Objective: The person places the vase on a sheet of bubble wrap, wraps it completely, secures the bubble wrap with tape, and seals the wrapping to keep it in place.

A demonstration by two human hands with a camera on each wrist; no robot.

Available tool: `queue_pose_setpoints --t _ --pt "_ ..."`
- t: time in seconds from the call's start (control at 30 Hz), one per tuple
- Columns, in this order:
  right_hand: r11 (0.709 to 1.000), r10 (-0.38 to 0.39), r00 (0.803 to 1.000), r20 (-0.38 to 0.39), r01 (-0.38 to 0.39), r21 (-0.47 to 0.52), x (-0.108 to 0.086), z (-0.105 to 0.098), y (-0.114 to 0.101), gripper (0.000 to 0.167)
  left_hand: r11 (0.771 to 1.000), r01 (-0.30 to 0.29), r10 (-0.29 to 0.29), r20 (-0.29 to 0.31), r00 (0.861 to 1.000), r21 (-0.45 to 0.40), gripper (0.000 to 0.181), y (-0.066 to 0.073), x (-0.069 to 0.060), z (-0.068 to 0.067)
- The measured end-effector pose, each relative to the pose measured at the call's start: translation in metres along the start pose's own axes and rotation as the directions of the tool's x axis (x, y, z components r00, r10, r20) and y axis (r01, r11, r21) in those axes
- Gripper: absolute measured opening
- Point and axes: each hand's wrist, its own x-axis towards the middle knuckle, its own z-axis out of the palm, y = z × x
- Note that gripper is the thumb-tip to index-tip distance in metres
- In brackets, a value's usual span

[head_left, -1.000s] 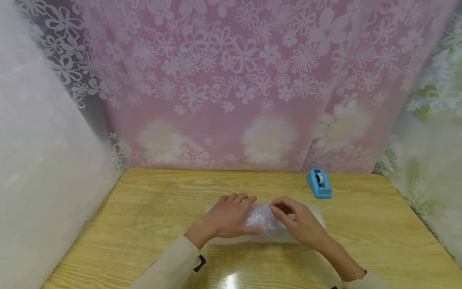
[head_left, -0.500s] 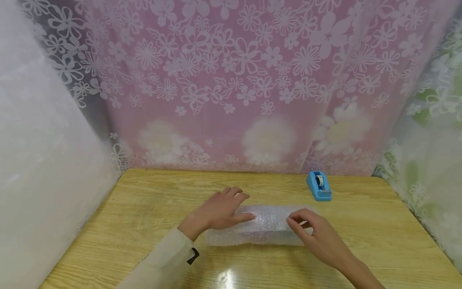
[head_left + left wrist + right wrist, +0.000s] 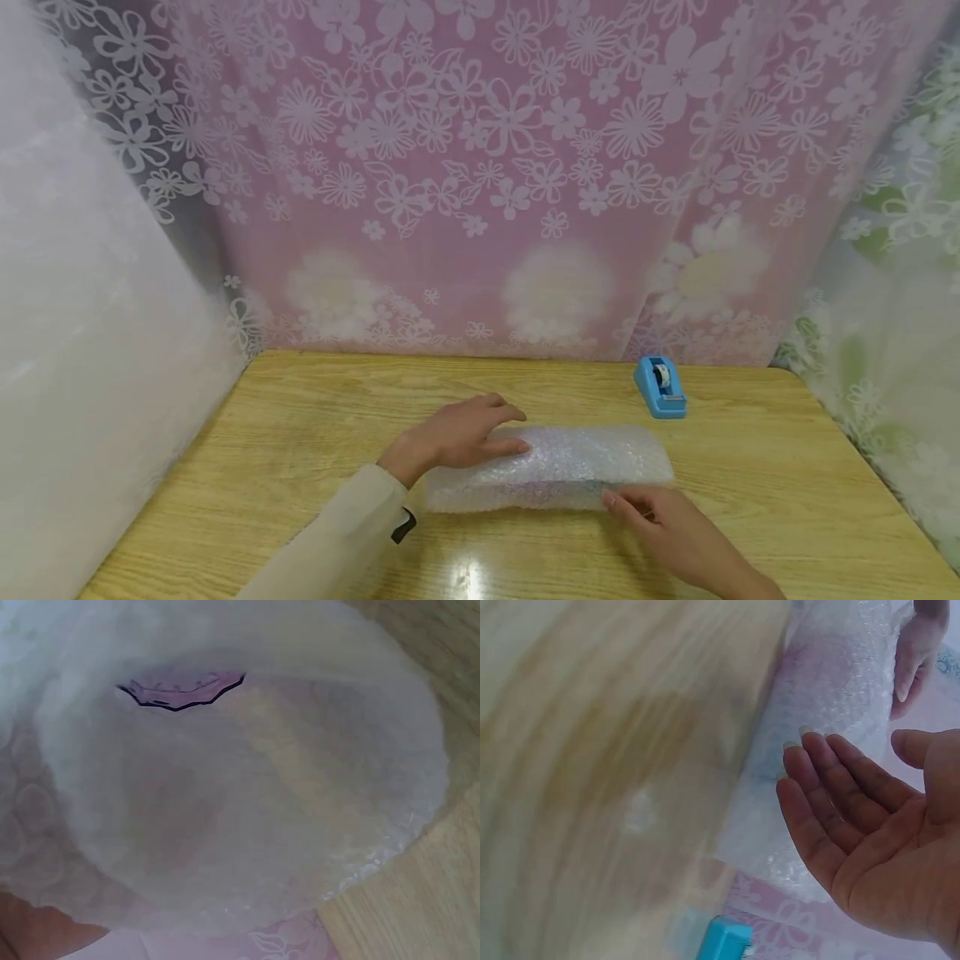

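A long bundle of clear bubble wrap (image 3: 570, 458) lies crosswise on the table, with something pinkish showing faintly through it. My left hand (image 3: 457, 433) rests on its far left part, thumb on top and fingers extended past the back edge. At the front right edge is my right hand (image 3: 667, 525), its fingers loosely bent and the thumb apart from them. In the right wrist view the palm of this right hand (image 3: 877, 825) shows, fingertips at the wrap. The left wrist view looks at the end of the bubble wrap (image 3: 247, 802), where a dark-edged purple-pink piece (image 3: 180, 690) shows.
A blue tape dispenser (image 3: 662, 388) with a roll in it stands at the back right of the wooden table (image 3: 322, 400). A pink flowered curtain (image 3: 450, 208) hangs behind the table, and pale sheets hang at both sides.
My right hand has moved from the top of the wrap rightward and down to its front edge. My left hand has shifted slightly left, uncovering more of the wrap.
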Motion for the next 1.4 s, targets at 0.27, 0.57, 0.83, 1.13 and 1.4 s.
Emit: queue_pose_setpoints --t 0.27,0.57,0.83,1.13,1.4 --pt "1.0 -0.002 1.0 0.018 0.001 0.024 0.001 0.009 0.004 0.048 0.999 -0.016 0.017 0.036 0.999 -0.034 0.059 -0.007 0.004 0.01" --pt "0.999 0.006 1.0 0.015 -0.007 0.049 0.008 0.015 0.006 0.042 0.998 -0.035 0.037 0.034 0.999 -0.059 0.06 -0.008 0.003 0.014" --pt "0.992 0.069 0.998 -0.01 -0.067 0.102 0.012 0.021 0.002 0.044 0.995 -0.04 0.043 0.031 0.999 -0.091 0.059 -0.007 0.002 0.017" --pt "0.978 0.09 0.995 -0.044 -0.08 0.19 0.021 0.029 -0.001 0.056 0.986 0.01 -0.009 0.003 1.0 -0.168 0.056 -0.004 -0.001 0.021" --pt "0.968 0.019 0.997 -0.07 -0.001 0.251 0.036 0.036 -0.01 0.048 0.978 0.117 -0.126 -0.042 0.991 -0.171 0.054 0.008 -0.004 0.024"
